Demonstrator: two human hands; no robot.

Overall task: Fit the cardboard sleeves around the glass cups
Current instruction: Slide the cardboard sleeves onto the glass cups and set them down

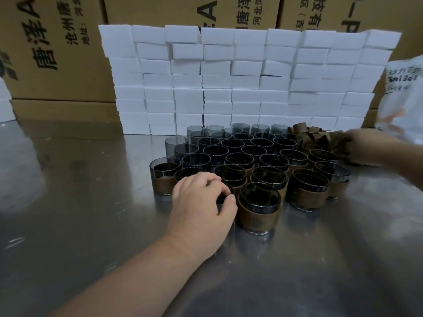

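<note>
Head camera: a tight cluster of round, smoky-grey glass cups (238, 154) stands on a shiny steel table (91, 202). The rear cups are bare. The front rows wear brown cardboard sleeves (312, 197) with a woody grain, wrapped low around the glass so the rims stay clear. The nearest sleeved cup (259, 209) sits at the cluster's front edge.

The left hand (203, 202) lies just beside it, fingers and thumb curled round the rim of a front cup (221, 199), which it mostly hides. The right hand (364, 147) reaches into a loose heap of spare sleeves (313, 133) at the cluster's back right. It is blurred, so I cannot tell how far open it is or whether it grasps 1.

A wall of white foam blocks (229, 76) stands close behind the cups, with printed cartons (57, 53) behind that. A clear plastic bag (402, 99) hangs at the right edge. Bare steel spreads wide to the left and toward the person.
</note>
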